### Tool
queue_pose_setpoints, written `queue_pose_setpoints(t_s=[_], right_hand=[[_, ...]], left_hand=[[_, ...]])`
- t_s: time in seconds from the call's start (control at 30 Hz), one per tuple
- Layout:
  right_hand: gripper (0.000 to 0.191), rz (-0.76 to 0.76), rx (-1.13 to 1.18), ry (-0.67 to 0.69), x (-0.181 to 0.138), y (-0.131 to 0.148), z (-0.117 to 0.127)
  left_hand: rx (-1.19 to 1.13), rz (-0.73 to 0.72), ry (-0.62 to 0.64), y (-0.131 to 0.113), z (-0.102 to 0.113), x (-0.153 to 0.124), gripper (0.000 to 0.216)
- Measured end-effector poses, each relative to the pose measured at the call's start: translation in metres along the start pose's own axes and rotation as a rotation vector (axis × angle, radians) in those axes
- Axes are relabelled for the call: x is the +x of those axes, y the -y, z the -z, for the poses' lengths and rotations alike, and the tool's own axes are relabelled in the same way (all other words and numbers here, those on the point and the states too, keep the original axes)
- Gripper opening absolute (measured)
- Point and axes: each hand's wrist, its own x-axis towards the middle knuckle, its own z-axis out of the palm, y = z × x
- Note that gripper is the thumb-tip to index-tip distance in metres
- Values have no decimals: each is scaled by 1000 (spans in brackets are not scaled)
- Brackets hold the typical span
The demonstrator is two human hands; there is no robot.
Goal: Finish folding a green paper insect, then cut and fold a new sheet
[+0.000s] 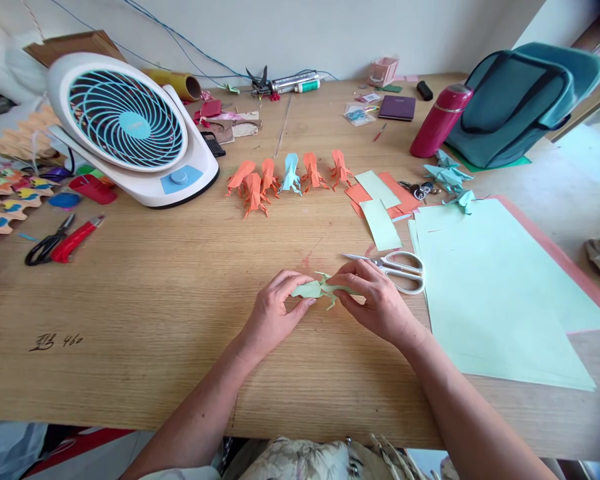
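Note:
A pale green folded paper figure [316, 289] lies low over the wooden table [155, 280], held between both hands. My left hand [273, 312] pinches its left end with fingers closed. My right hand [373, 297] grips its right end, fingers curled over it. White-handled scissors [397, 267] lie just beyond my right hand. A row of finished origami figures [290, 175], mostly orange with one light blue, stands further back at the centre.
Large pale green sheets [490, 287] cover the right side, with small cut paper pieces [380, 203] and teal figures [447, 175] behind. A white desk fan [130, 130] stands back left; black scissors and a red cutter [63, 241] lie left. A red bottle [440, 120] and teal bag [520, 100] sit back right.

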Motion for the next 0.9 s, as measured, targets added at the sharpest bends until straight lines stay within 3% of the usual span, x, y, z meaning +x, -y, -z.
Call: queue_pose_setpoints(t_s=[0.57, 0.9], right_hand=[[28, 57, -141, 50, -1, -1, 2], [19, 96, -133, 54, 0, 3, 4]], left_hand=[[87, -42, -14, 3, -3, -3, 31], [184, -129, 2, 5, -5, -4, 31]])
